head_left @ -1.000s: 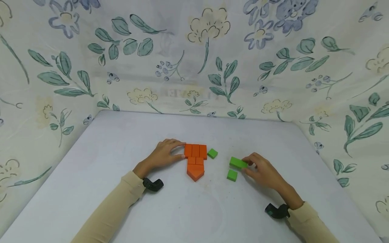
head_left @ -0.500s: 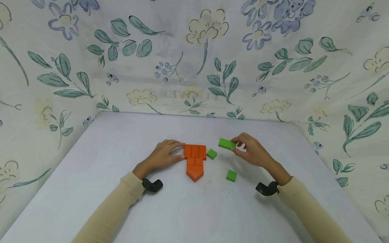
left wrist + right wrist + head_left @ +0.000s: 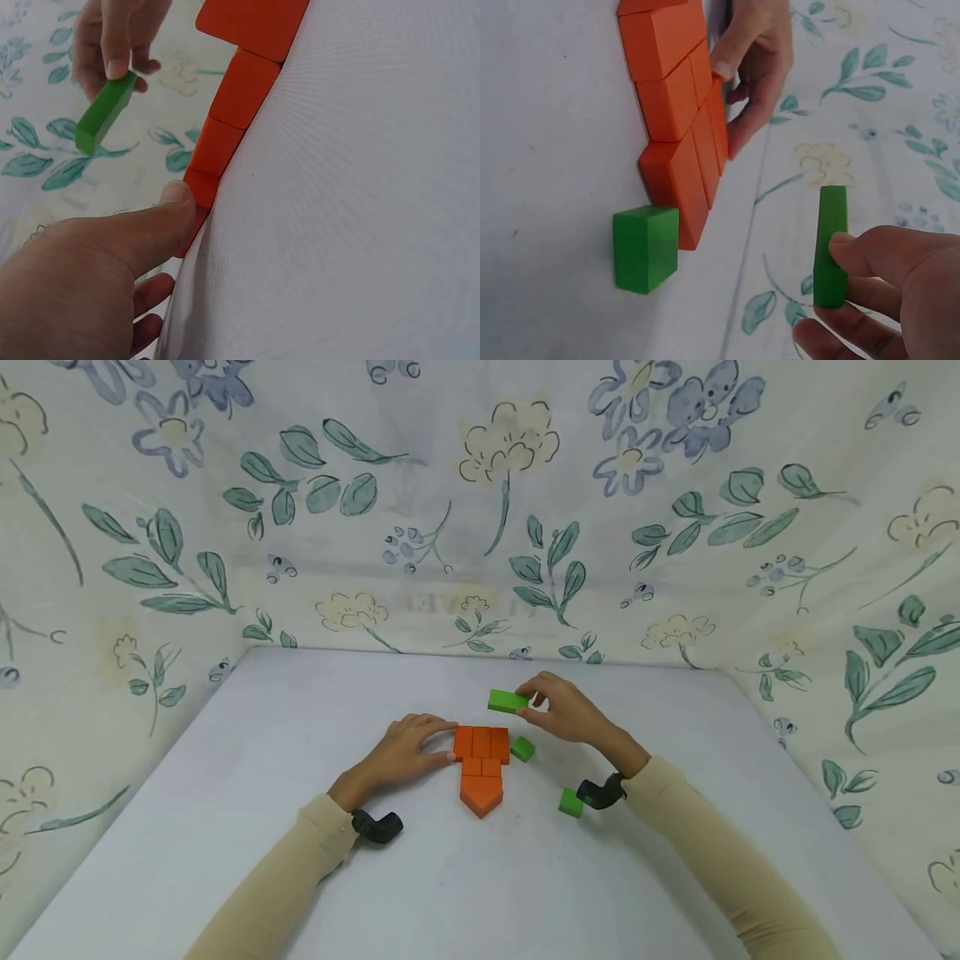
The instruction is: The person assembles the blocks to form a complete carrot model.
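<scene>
Several orange blocks (image 3: pixel 482 745) lie joined on the table: three long ones side by side, two small ones in front, then a pointed one (image 3: pixel 481 793). My left hand (image 3: pixel 396 752) holds the leftmost long block (image 3: pixel 463 742) at its two ends, thumb at the near corner and index finger at the far one. Above the table, just beyond the orange row, my right hand (image 3: pixel 561 706) pinches a long green block (image 3: pixel 507 701) by its right end; the right wrist view shows the thumb on the green block (image 3: pixel 830 247).
A small green block (image 3: pixel 522 748) sits turned at an angle close to the row's right side. Another small green block (image 3: pixel 571 802) lies nearer, partly behind the right wrist camera (image 3: pixel 602 792). Flowered cloth (image 3: pixel 427 543) hangs behind the white table (image 3: pixel 465 893).
My right hand has lifted the long green block from beside the small near one and carried it left and away, past the orange row's far side. The left hand has stayed in place.
</scene>
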`<state>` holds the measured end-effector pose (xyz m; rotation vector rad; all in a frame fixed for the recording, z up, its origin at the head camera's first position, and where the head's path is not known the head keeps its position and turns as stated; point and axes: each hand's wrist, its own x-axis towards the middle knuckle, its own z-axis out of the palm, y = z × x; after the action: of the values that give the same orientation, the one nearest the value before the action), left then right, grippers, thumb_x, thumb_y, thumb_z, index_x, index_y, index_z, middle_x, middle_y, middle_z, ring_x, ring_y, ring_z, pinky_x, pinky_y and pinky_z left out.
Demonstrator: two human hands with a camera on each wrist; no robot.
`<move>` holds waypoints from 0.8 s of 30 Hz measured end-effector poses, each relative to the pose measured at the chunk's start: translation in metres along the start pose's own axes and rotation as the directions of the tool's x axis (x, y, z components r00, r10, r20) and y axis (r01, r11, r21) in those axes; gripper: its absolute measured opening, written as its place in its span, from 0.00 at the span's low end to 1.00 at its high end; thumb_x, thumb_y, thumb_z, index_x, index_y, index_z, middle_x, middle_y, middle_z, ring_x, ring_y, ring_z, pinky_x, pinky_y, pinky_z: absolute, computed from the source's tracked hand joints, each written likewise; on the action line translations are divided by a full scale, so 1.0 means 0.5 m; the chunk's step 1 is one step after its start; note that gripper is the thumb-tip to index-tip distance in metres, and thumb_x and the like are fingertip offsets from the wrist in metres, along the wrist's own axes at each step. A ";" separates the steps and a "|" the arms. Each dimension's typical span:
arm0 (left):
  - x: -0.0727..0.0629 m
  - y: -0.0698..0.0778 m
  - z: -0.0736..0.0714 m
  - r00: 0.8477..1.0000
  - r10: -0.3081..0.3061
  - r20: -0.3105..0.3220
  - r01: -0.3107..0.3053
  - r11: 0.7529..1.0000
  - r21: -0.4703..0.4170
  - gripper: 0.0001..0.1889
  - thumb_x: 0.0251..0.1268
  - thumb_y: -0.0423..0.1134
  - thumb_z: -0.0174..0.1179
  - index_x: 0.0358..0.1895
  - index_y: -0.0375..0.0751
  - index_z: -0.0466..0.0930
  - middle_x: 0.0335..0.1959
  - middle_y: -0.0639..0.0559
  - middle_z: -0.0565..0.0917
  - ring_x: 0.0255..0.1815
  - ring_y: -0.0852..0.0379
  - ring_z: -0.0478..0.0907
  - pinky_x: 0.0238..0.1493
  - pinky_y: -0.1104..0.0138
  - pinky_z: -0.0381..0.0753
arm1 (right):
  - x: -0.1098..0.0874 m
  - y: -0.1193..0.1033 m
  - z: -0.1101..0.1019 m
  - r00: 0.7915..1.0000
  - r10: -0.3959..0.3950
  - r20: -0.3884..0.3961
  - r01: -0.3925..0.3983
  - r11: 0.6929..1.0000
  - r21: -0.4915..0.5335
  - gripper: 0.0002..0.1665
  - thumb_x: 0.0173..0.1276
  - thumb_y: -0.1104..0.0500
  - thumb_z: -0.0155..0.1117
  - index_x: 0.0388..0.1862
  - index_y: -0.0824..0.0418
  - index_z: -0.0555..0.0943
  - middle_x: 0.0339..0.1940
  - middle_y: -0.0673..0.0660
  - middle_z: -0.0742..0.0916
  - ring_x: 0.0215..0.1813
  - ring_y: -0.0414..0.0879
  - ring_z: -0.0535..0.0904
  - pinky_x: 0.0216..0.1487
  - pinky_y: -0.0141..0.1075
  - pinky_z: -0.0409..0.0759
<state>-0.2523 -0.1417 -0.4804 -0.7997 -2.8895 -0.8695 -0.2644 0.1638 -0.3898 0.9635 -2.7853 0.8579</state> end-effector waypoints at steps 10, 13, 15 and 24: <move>-0.002 0.000 -0.004 1.000 -0.004 0.020 0.004 1.000 -0.005 0.31 0.65 0.61 0.63 0.70 0.57 0.73 0.68 0.50 0.75 0.71 0.46 0.67 0.65 0.47 0.65 | 0.070 0.005 0.048 0.991 0.074 0.110 -0.072 0.997 -0.020 0.19 0.70 0.57 0.67 0.57 0.64 0.81 0.51 0.59 0.84 0.49 0.52 0.80 0.50 0.38 0.81; 0.000 -0.002 -0.003 1.000 -0.003 0.015 0.003 1.000 -0.003 0.31 0.65 0.61 0.62 0.69 0.57 0.73 0.68 0.51 0.75 0.71 0.47 0.67 0.66 0.47 0.65 | 0.087 0.012 0.067 0.982 0.112 0.156 -0.109 0.994 -0.027 0.19 0.71 0.56 0.67 0.57 0.63 0.81 0.51 0.58 0.83 0.48 0.49 0.79 0.51 0.37 0.81; 0.000 -0.001 -0.002 1.000 0.003 0.013 -0.003 1.000 -0.010 0.30 0.65 0.60 0.63 0.69 0.57 0.74 0.68 0.50 0.75 0.70 0.46 0.67 0.65 0.46 0.65 | 0.096 0.019 0.079 0.974 0.136 0.182 -0.134 0.991 -0.023 0.19 0.71 0.56 0.66 0.57 0.63 0.81 0.50 0.58 0.84 0.47 0.48 0.79 0.51 0.37 0.81; -0.002 0.003 -0.007 1.000 0.016 0.009 -0.016 1.000 0.008 0.30 0.65 0.59 0.63 0.69 0.56 0.73 0.68 0.51 0.76 0.70 0.47 0.68 0.65 0.46 0.65 | 0.114 0.042 0.100 0.924 0.216 0.317 -0.222 0.975 -0.017 0.17 0.72 0.56 0.63 0.57 0.60 0.82 0.54 0.55 0.83 0.52 0.48 0.79 0.56 0.39 0.81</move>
<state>-0.2512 -0.1429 -0.4771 -0.8262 -2.8882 -0.8549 -0.3171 0.1194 -0.4284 0.8723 -3.2157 0.8193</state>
